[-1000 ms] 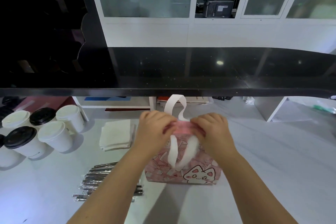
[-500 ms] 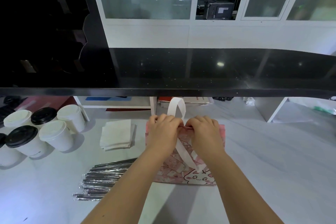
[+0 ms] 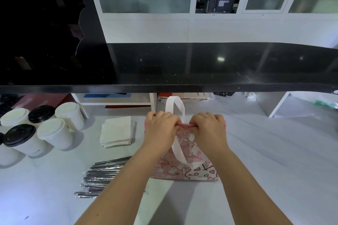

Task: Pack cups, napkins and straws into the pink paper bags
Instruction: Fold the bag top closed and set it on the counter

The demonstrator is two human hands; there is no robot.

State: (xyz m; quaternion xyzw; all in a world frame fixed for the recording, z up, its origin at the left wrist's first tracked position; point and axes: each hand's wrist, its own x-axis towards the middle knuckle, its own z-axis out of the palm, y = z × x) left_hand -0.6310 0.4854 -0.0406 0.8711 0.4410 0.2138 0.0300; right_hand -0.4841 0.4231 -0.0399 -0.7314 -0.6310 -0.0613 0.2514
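Observation:
A pink paper bag (image 3: 184,168) with a cat print and white handles stands on the white counter in the middle. My left hand (image 3: 161,129) and my right hand (image 3: 210,129) both pinch its top rim, close together, knuckles up. One white handle (image 3: 174,105) sticks up behind my hands; the other hangs down the bag's front. Several lidded white cups (image 3: 53,133), some with black lids, stand at the left. A stack of white napkins (image 3: 117,131) lies just left of the bag. A pile of wrapped straws (image 3: 100,177) lies at the lower left.
A black counter shelf (image 3: 182,86) overhangs the work surface just behind the bag. White supports (image 3: 278,106) stand under it at the right and middle. Bare white counter (image 3: 274,160) spreads to the right of the bag.
The bag has turned from a narrow end-on pose to broad side facing me. My hands moved slightly apart along the rim while still pinching it.

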